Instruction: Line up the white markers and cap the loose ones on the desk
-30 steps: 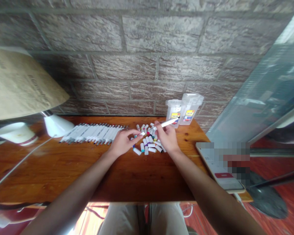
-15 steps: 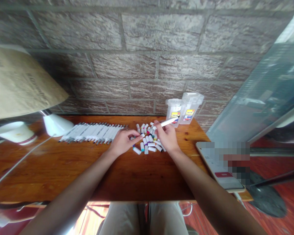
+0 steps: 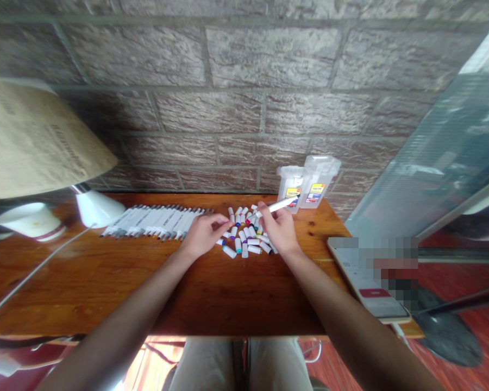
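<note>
A white marker point(image 3: 284, 204) slants up to the right from my right hand point(image 3: 280, 227), which is closed around it. Its dark tip points toward the clear plastic cases. My left hand point(image 3: 204, 233) is at the left side of a scattered group of marker caps point(image 3: 245, 235). Thumb and forefinger are drawn together there in a pinch, and I cannot make out what is between them. The caps are white with coloured bands and lie on the wooden table point(image 3: 228, 298) between my hands. Left of my left hand, several white markers point(image 3: 158, 221) lie side by side in a row.
Two clear plastic cases point(image 3: 317, 183) with yellow labels stand against the brick wall point(image 3: 236, 108). A lamp with a white base point(image 3: 95, 207) and a paper cup point(image 3: 30, 221) are at the left. A tablet-like device point(image 3: 375, 296) lies on the right edge.
The white cap that showed at my left fingertips is no longer visible there. The left fingers have drawn slightly left. My right hand still holds the marker, and the view has shifted slightly.
</note>
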A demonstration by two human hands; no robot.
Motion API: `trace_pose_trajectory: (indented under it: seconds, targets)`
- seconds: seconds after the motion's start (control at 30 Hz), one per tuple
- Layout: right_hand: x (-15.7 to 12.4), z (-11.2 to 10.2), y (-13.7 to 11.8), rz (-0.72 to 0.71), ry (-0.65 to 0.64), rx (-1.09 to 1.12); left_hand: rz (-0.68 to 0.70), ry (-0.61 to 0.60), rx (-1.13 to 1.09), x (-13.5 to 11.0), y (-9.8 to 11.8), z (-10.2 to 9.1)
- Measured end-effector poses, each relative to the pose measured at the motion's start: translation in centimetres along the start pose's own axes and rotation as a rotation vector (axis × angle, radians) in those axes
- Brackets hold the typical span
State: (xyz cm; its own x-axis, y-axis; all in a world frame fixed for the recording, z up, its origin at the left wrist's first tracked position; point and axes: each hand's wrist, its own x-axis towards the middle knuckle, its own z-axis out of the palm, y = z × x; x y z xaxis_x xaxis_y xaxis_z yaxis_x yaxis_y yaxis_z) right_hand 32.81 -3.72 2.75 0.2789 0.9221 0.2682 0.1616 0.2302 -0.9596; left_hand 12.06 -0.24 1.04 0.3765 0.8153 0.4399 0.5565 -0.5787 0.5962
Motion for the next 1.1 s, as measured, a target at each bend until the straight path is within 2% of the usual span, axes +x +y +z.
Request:
trace_pose_trajectory:
  seconds: [0.33,0.4,0.57,0.7,0.9,1.1]
  targets:
    - [0.0,0.0,0.0,0.006,-0.013,-0.007,-0.013,0.035,0.027,0.1,0.0,-0.6]
    - [0.0,0.0,-0.1,-0.001,-0.012,-0.01,0.03,-0.026,0.034,0.1,0.0,-0.9]
    - [-0.1,-0.1,-0.2,0.008,-0.002,0.002,0.142,-0.301,0.005,-0.3,-0.2,-3.3]
    - [0.0,-0.1,0.0,-0.007,-0.008,-0.003,0.154,-0.311,0.033,-0.5,-1.0,-4.7]
    - [0.0,0.0,0.3,-0.027,-0.012,0.018,0.11,-0.41,-0.011,-0.6,-1.2,-4.1]
    - [0.0,0.1,0.2,-0.026,-0.012,-0.006,0.25,-0.383,0.033,-0.3,-1.0,-3.3]
